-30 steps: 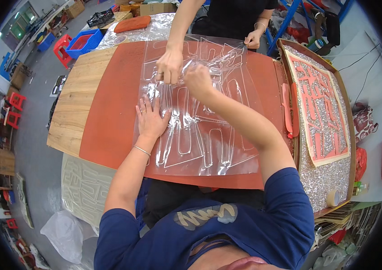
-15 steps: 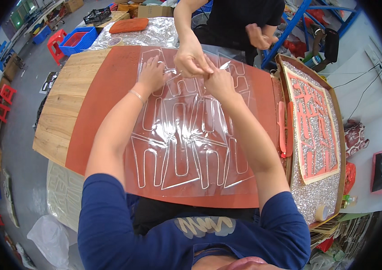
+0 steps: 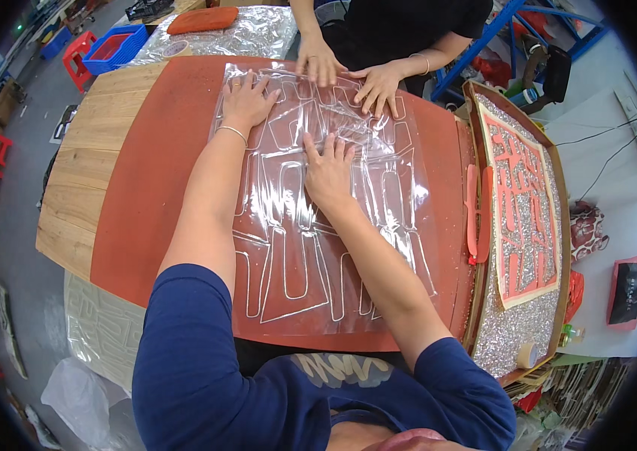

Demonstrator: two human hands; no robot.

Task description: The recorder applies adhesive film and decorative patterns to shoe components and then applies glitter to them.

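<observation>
A clear plastic sheet point(image 3: 378, 319) with raised, whitish strap-like outlines lies over a reddish-brown board point(image 3: 138, 195). My left hand point(image 3: 248, 104) rests on its far left part, fingers spread flat. Near the sheet's middle, my right hand point(image 3: 329, 171) presses down with the fingers extended. Across the table, a co-worker's two hands point(image 3: 380, 86) touch the sheet's far edge, one at its middle and the other farther right. Bright glare covers parts of the plastic, and my forearms hide some of the outlines.
On the right stands a shallow box point(image 3: 510, 342) lined with glittery silver, holding a pink cut-out panel point(image 3: 510, 218). Red strips point(image 3: 472, 214) lie beside it. Wooden boards point(image 3: 97, 161) extend to the left. Foil-like sheeting point(image 3: 266, 34), a tape roll point(image 3: 177, 49) and blue baskets point(image 3: 116, 49) are beyond.
My right hand has left the co-worker's hand at the far edge and come nearer, flat onto the sheet. Both co-worker's hands are now on the sheet. The sheet has shifted slightly.
</observation>
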